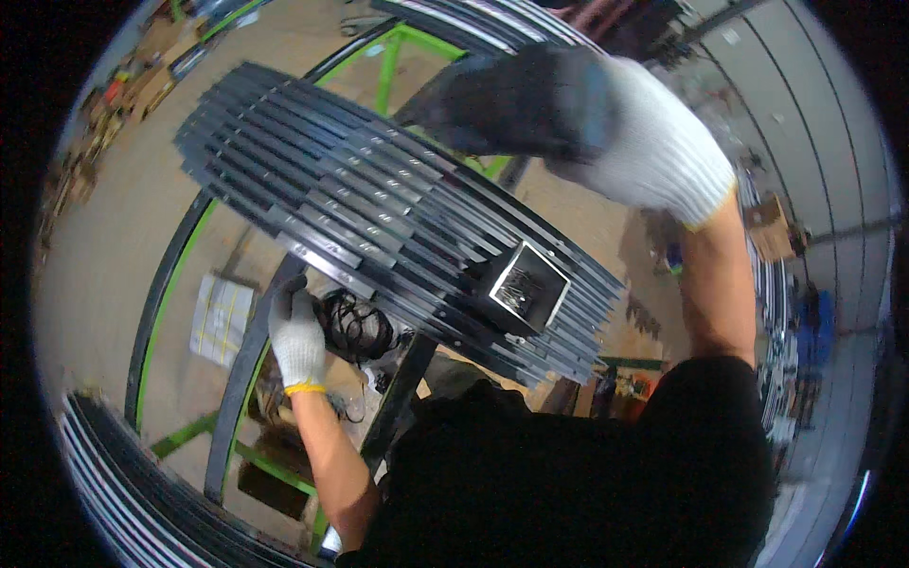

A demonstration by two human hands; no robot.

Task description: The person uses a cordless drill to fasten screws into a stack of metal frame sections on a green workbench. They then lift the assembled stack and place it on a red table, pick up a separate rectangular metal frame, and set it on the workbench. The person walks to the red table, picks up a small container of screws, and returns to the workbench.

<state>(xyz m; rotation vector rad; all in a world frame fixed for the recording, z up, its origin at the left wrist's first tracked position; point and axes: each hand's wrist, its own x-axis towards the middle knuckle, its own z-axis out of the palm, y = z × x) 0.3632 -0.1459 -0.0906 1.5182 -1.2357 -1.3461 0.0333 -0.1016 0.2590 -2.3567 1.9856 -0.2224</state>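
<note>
My left hand (296, 327), in a white glove with dark fingers, is beside the near edge of a row of dark metal strips (360, 204), over a dark frame rail. Its fingers blend into the dark rail, so their grip is unclear. Raised above the far right part of the strips, my right hand (653, 133) wears a white glove and is closed around a dark, drill-like power tool (521, 99). Motion blurs the tool, which points left. An open square box (516, 317) of small metal fasteners (521, 289) sits on the strips at their right end.
Green and black frame legs (227, 417) stand beneath the strips. Black coiled cable (355, 327) lies below them, near a white strapped package (221, 317). Long metal profiles are stacked at lower left (133, 492) and at the far side (492, 21). A cardboard box (769, 229) is at right.
</note>
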